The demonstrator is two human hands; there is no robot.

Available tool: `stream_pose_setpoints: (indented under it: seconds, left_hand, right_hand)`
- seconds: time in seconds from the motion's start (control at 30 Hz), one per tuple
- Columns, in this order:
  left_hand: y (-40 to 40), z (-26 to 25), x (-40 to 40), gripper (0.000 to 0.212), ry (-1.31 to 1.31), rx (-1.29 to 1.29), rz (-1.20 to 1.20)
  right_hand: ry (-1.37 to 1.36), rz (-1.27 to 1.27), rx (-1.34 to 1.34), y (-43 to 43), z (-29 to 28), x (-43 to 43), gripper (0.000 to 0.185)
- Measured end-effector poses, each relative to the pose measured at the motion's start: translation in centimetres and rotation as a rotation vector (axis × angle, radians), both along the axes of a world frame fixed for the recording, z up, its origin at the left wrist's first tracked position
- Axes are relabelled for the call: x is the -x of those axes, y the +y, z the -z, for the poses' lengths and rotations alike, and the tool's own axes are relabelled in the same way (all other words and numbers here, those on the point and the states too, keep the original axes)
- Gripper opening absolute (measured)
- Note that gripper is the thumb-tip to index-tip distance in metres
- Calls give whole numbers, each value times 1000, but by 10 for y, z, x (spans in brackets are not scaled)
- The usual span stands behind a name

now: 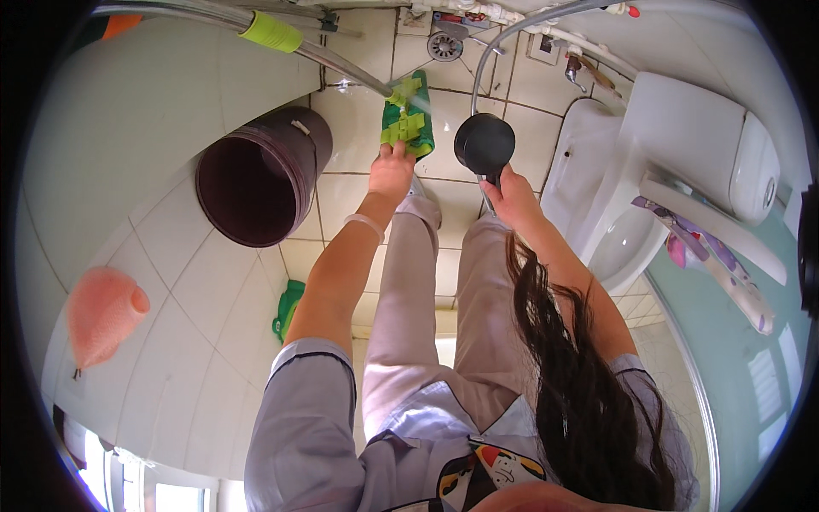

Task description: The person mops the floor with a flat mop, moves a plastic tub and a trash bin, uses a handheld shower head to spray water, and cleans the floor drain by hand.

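Note:
My left hand (391, 173) grips the near end of a flat mop head (405, 130), which has a lime-green plastic frame and a darker green pad. From its joint the metal mop pole (345, 70) slants up to the left, with a lime sleeve (272, 32) on it. My right hand (514, 197) is closed around the handle of a black shower head (484, 142), held right of the mop with its back towards me. A faint spray of water shows between the shower head and the mop pad. The shower's grey hose (483, 67) curves up behind it.
A dark brown bucket (253, 185) lies tilted in view at left. The wet tiled floor (349, 150) has a round drain (445, 46). At right stand a squat pan (579, 144) and a white toilet (684, 128). A pink mesh item (102, 313) hangs on the left wall.

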State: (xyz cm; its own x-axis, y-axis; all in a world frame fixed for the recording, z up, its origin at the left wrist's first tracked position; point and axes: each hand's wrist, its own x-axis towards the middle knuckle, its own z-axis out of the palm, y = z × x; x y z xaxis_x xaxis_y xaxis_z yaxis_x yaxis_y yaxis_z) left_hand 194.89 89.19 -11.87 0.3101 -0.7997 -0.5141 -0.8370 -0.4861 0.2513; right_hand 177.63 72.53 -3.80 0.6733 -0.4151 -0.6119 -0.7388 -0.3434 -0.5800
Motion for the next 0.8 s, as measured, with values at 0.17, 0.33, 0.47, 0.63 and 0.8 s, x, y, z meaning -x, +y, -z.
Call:
stream_pose_setpoints:
  seconds: [0.17,0.33,0.47,0.63,0.8]
  left_hand:
    - [-8,0,-2,12,-3,96,1]
    - [-20,-5,-44,11,-118,263,-71]
    - [-60,-10,-104,14,-201,283,-121]
    - [-70,-2,-154,14,-275,230,-219]
    - [-71,1,-170,18,-234,176,-354]
  right_hand:
    - [79,169,188,-4,1,-17,37]
    - [-210,143,233,-15,-24,-74,39]
    - [-382,-5,238,-49,-30,-128,37]
    - [-464,-212,335,-63,-33,-201,34]
    - [-233,-327,322,-70,-38,-233,38]
